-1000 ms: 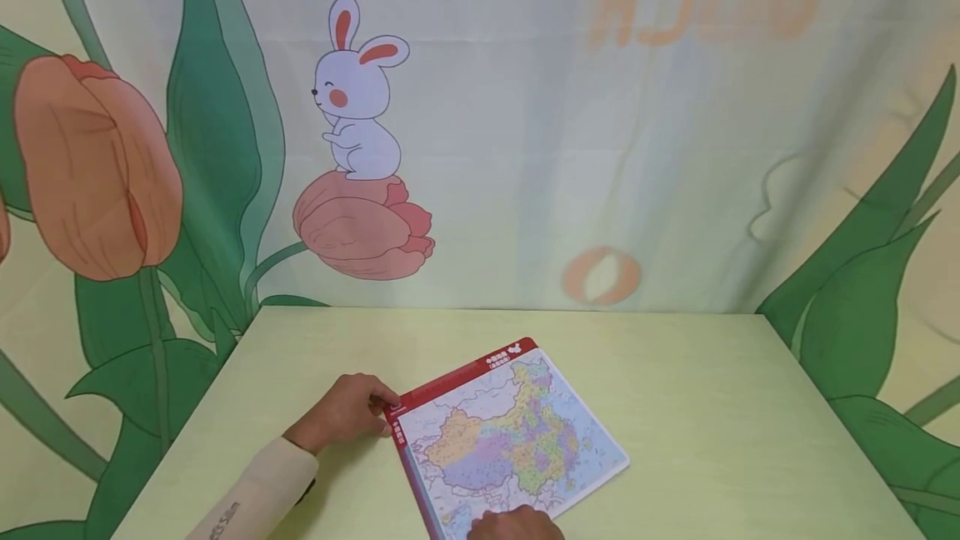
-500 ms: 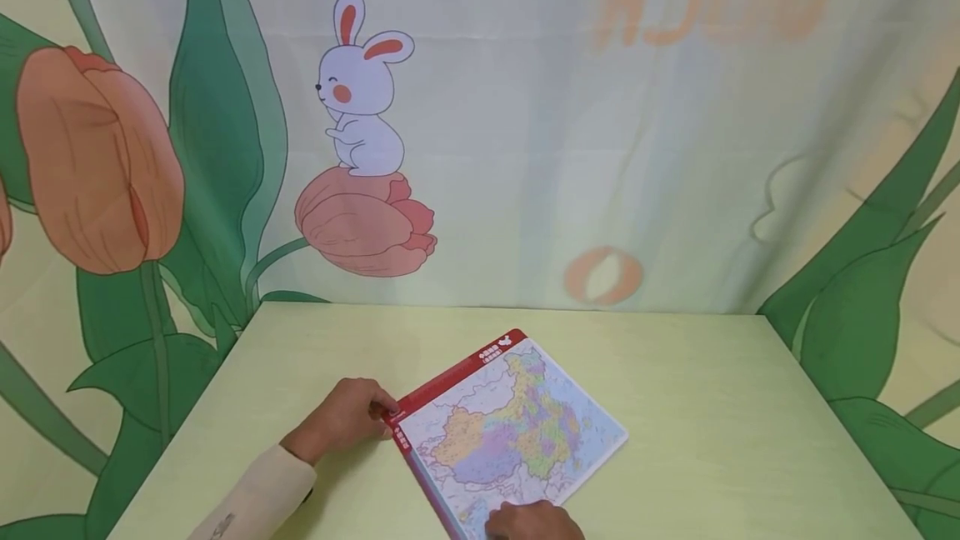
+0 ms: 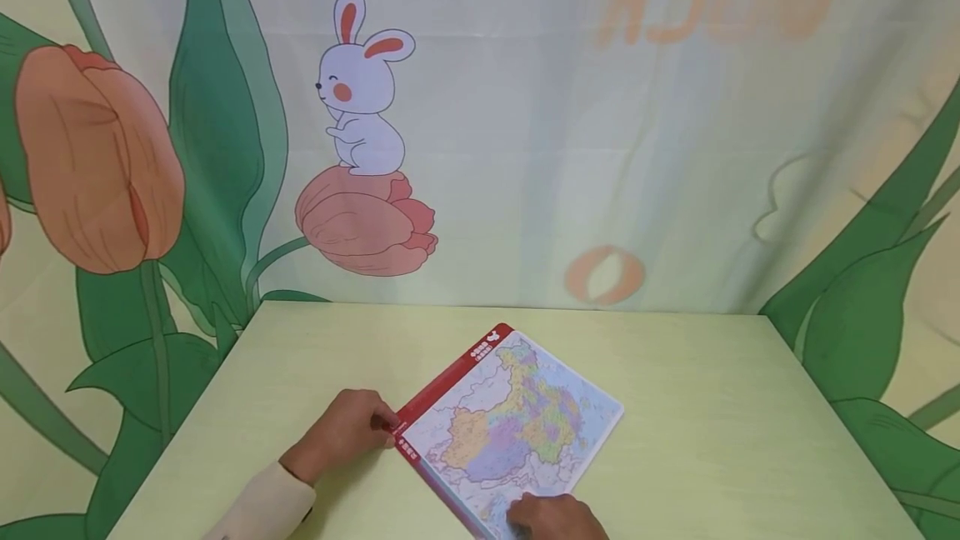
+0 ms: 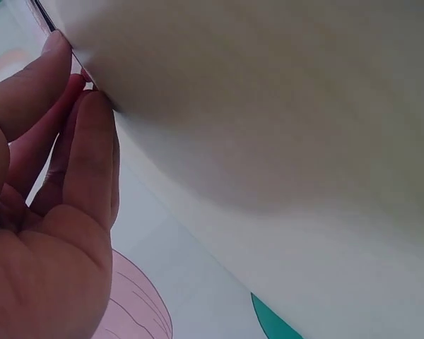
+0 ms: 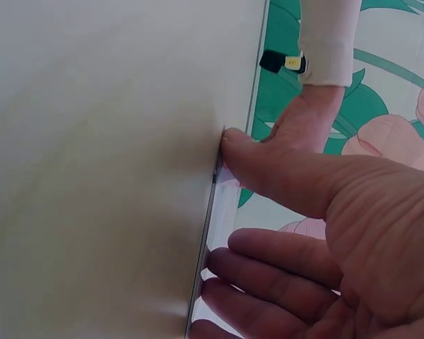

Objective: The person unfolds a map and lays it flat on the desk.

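Note:
A thin, flat map point(image 3: 517, 432) with a red band along its far-left edge lies slanted on the table. Several pastel-coloured regions are printed on it. In the head view my left hand point(image 3: 345, 432) pinches its left corner between thumb and fingers; the left wrist view has those fingertips point(image 4: 95, 102) at the map's edge. At the near side my right hand point(image 3: 558, 517) holds the map's border, partly cut off by the frame. From the right wrist, the thumb point(image 5: 275, 169) and fingers point(image 5: 268, 275) touch the thin edge, seen nearly side-on.
The pale yellow-green table point(image 3: 712, 423) extends to both sides of the map. Behind it hangs a printed cloth point(image 3: 510, 148) with a rabbit, tulips and leaves. A dark band with a yellow label point(image 5: 286, 62) sits at the left sleeve's cuff.
The map has turned anticlockwise on the table, its far corner swinging left. My right hand has moved right and slightly away from me along with it; the left hand has shifted slightly nearer me.

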A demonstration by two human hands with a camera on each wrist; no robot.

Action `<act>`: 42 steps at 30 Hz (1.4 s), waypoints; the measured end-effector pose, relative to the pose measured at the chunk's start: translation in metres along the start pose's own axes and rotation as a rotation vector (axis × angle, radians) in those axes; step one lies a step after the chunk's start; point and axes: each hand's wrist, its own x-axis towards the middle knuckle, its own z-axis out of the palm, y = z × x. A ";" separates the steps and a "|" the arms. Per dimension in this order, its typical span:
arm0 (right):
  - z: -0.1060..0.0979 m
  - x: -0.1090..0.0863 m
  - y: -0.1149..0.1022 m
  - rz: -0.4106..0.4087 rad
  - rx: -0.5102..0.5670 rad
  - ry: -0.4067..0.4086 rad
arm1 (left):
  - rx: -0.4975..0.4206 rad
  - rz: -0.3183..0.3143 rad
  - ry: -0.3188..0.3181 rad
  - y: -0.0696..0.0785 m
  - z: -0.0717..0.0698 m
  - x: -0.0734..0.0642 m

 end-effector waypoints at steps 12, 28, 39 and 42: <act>-0.008 -0.011 0.022 0.010 0.056 0.057 | 0.009 -0.004 0.030 0.014 0.009 -0.019; -0.018 -0.019 0.054 -0.053 0.145 0.059 | -0.025 0.017 0.024 0.020 0.013 -0.026; -0.028 -0.018 0.080 -0.214 0.105 0.095 | -0.103 0.056 -0.029 0.025 0.013 -0.027; -0.032 -0.018 0.088 -0.216 0.121 0.074 | -0.133 0.051 -0.039 0.027 0.015 -0.027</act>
